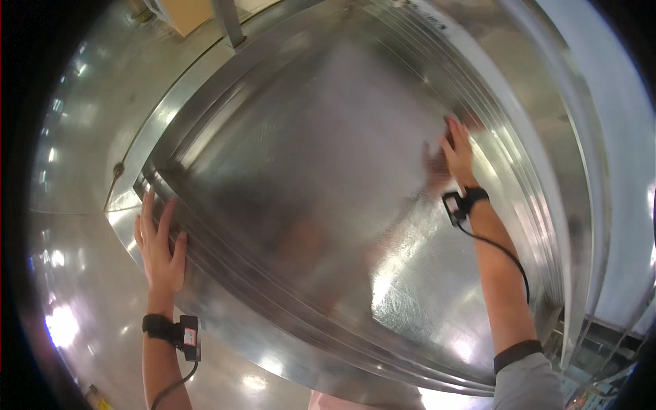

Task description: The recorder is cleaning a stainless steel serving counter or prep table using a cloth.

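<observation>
A large, shiny metal sheet or panel with stepped, ridged edges (pixel 338 169) lies before me and mirrors my arms. My left hand (pixel 160 246) rests with fingers spread over its ridged edge near the left corner. Towards the right side, my right hand (pixel 458 148) touches the panel beside the far ridged edge, its fingers extended and fairly close together. Neither hand is closed around anything. Each wrist bears a black strap with a small boxed device and a cable.
Beneath the panel is a metal work table (pixel 215 307). A metal post (pixel 227 23) and a cardboard-coloured box (pixel 189 15) stand at the upper left. Long pale metal rails (pixel 543 195) run along the right. The glossy floor (pixel 77 256) shows at the left.
</observation>
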A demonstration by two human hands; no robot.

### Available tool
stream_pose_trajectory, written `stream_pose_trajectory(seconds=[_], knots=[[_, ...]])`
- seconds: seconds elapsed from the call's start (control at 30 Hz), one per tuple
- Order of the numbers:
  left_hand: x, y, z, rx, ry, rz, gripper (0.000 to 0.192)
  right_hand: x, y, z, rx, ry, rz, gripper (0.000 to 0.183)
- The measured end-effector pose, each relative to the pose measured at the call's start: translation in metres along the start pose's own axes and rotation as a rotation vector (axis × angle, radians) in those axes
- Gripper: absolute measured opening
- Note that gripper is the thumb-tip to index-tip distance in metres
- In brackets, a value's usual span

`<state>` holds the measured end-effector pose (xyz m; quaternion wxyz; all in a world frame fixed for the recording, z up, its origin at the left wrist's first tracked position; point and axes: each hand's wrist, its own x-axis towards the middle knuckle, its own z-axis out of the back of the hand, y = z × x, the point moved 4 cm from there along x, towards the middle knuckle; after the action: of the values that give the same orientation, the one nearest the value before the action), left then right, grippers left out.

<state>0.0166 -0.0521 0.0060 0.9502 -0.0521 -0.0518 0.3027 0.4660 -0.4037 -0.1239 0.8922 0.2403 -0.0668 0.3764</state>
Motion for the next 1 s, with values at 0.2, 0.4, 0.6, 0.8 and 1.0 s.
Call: stream_pose_trajectory(seconds=[0.2, 0.4, 0.6, 0.8, 1.0], knots=[[-0.001, 0.006, 0.003, -0.064, 0.012, -0.001, 0.049, 0.054, 0.041, -0.018, -0.096, 0.183, 0.146, 0.063], [0.001, -0.001, 0.007, -0.112, 0.039, 0.064, 0.051, -0.048, -0.045, 0.030, -0.311, 0.246, -0.125, 0.064], [0.001, 0.001, 0.007, -0.078, 0.026, 0.053, 0.051, 0.029, 0.014, -0.024, -0.081, 0.049, -0.020, 0.060], [0.003, -0.003, 0.010, -0.112, 0.039, 0.053, 0.049, 0.072, 0.215, -0.096, 0.241, 0.319, 0.057, 0.061], [0.000, 0.007, 0.008, -0.100, 0.054, 0.035, 0.049, -0.012, 0.307, -0.084, 0.273, 0.510, 0.540, 0.078]])
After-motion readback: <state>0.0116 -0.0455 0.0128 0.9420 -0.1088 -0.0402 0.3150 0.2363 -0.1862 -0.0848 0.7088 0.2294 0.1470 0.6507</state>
